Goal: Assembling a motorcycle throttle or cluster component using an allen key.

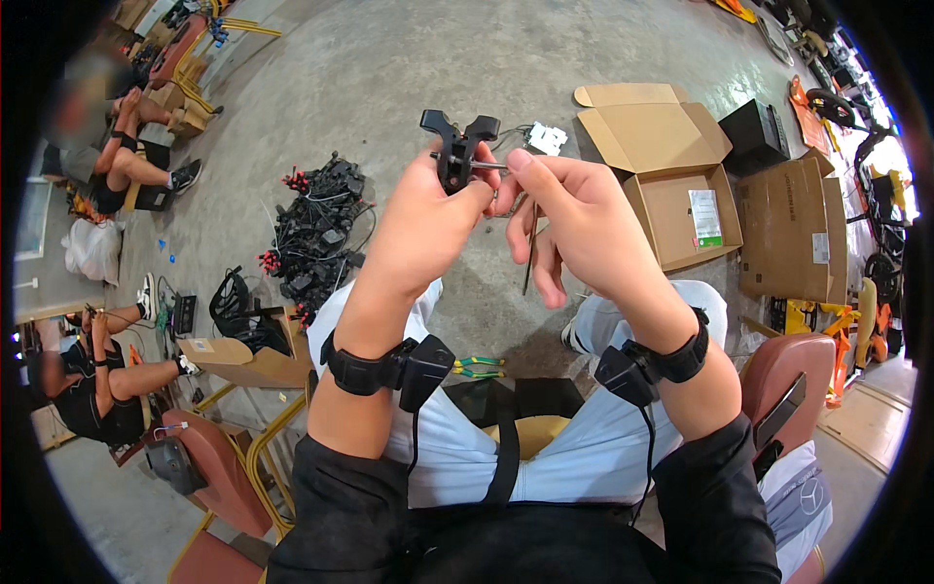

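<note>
Black top (535, 553), pale pants (608, 443), black forearm straps (352, 370) with chunky boxes (426, 373), thin black cables (415, 443) dangling lower-centre.

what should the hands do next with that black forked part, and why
Probably ease the metal rod gently inward with the right hand while the left hand steadies the black forked part: the rod juts from that part's side, and the right thumb is at its outer end.
</note>
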A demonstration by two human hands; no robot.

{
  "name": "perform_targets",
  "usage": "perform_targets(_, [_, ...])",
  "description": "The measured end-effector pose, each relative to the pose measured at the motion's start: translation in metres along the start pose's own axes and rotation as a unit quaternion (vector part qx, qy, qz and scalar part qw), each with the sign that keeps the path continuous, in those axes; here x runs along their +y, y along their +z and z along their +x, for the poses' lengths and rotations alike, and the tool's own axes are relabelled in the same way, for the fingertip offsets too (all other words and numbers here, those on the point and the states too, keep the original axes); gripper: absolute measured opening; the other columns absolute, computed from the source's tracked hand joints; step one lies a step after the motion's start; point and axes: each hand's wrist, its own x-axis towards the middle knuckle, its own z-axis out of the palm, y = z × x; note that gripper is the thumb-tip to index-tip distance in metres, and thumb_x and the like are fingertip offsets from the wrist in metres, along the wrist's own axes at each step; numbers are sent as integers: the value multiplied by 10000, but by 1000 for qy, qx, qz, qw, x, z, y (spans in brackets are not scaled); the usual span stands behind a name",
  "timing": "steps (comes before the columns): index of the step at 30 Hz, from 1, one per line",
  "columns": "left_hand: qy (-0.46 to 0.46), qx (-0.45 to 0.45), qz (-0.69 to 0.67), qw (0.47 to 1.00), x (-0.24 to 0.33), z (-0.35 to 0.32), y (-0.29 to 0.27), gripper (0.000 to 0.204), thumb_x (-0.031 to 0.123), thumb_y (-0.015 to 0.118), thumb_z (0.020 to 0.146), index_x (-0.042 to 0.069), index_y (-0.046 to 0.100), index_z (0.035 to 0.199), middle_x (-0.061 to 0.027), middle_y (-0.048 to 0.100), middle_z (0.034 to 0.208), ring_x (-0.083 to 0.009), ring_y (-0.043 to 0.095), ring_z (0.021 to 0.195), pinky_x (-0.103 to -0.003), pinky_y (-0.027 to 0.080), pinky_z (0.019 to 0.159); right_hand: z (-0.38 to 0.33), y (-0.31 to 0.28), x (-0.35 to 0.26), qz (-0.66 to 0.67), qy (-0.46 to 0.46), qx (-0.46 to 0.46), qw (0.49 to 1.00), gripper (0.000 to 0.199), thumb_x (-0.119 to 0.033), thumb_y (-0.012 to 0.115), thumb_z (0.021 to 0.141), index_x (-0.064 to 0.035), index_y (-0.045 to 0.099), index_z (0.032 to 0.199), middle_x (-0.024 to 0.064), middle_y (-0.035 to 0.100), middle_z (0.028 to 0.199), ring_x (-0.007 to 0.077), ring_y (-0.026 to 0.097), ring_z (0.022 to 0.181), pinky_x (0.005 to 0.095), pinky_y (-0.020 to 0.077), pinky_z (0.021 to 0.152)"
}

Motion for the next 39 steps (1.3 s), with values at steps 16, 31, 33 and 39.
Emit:
perform_targets(16, [-1,-8,-102,995,1,1,-6,137,7,522,799,20,529,935,-19,555,745,-92,501,664,-245,401,590,8,3,16,-65,-148,10,987,344,-288,483,953,-15,609,786,4,521,632,76,515,516,219,385,463])
perform_targets(31, [0,-20,-14,1000,2,-2,-7,187,12,525,817,4,513,1004,-30,573,819,-98,537,723,-253,447,666,11,-1,25,-305,-263,82,912,191,-199,531,915,-20,583,873,65,510,643,166,548,527,305,409,488])
perform_targets(33, [-11,-10,-37,999,5,-3,-5,173,3,524,816,8,519,990,-31,572,801,-99,536,715,-249,431,634,11,-2,26,-395,-375,117,831,140,-160,551,897,-25,589,899,77,513,690,190,553,564,320,421,520])
perform_targets(39, [-1,-41,-101,994,6,-2,-12,161,-13,515,802,14,532,961,-31,568,785,-103,526,694,-246,409,610,8,4,22,-295,-393,108,864,120,-132,556,893,-25,612,895,65,539,733,187,533,579,296,431,560])
